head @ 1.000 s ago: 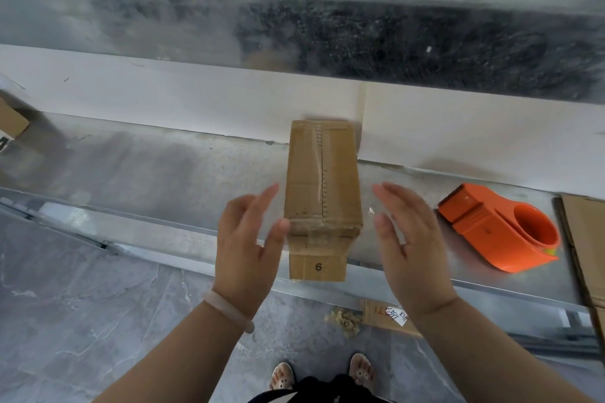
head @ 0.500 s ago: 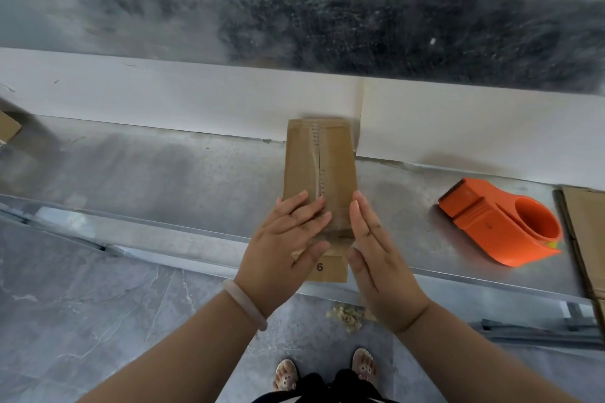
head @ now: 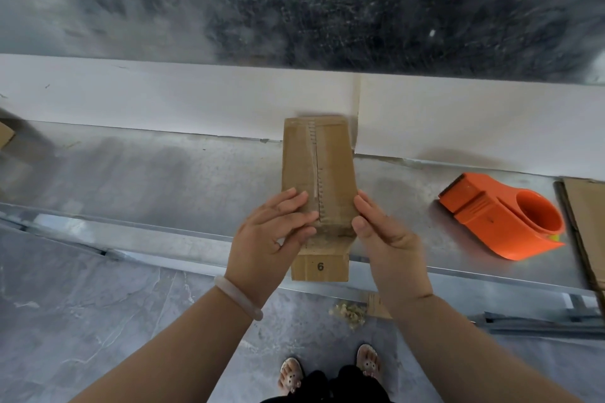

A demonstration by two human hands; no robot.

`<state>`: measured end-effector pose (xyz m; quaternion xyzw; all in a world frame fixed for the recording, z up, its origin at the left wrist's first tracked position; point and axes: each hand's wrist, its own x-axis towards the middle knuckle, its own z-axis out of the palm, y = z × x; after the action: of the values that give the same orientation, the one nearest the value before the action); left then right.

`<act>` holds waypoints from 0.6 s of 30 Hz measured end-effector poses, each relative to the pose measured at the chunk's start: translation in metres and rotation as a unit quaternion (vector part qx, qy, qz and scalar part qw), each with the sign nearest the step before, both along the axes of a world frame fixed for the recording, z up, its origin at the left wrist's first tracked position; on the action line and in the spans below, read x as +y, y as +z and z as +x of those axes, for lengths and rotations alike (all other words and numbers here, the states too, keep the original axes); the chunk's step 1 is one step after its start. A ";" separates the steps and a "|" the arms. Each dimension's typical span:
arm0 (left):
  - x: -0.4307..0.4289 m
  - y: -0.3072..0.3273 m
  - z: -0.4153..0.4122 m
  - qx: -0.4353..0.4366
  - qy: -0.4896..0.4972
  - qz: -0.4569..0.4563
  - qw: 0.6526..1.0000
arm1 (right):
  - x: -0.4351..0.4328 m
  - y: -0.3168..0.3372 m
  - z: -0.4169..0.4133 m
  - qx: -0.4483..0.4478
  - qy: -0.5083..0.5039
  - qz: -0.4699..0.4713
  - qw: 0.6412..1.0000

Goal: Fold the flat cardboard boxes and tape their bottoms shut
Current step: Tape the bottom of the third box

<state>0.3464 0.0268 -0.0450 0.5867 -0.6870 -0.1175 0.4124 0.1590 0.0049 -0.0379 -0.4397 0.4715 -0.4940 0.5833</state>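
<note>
Both hands now press the taped cardboard box at the surface's near edge, left hand and right hand fingers flat, smoothing the seam; next likely fetches flat cardboard beyond the orange tape dispenser.

flat cardboard cut by right edge, box scrap cut by left edge, upper background blurred
</note>
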 end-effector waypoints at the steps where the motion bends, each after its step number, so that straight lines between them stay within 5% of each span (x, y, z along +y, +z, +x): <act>1: 0.000 -0.001 -0.001 0.000 0.000 0.000 1.000 | 0.002 0.000 0.002 -0.045 -0.015 0.038 0.998; 8: 0.001 -0.002 -0.002 0.004 -0.003 -0.012 1.000 | -0.001 0.008 0.011 -0.249 -0.081 0.226 0.938; 18: 0.005 0.004 0.007 -0.021 -0.072 0.022 0.997 | -0.002 -0.003 0.007 -0.099 -0.077 0.236 0.963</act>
<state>0.3533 0.0320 -0.0406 0.5469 -0.7329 -0.1496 0.3759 0.1657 0.0033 -0.0408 -0.2004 0.5475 -0.4531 0.6744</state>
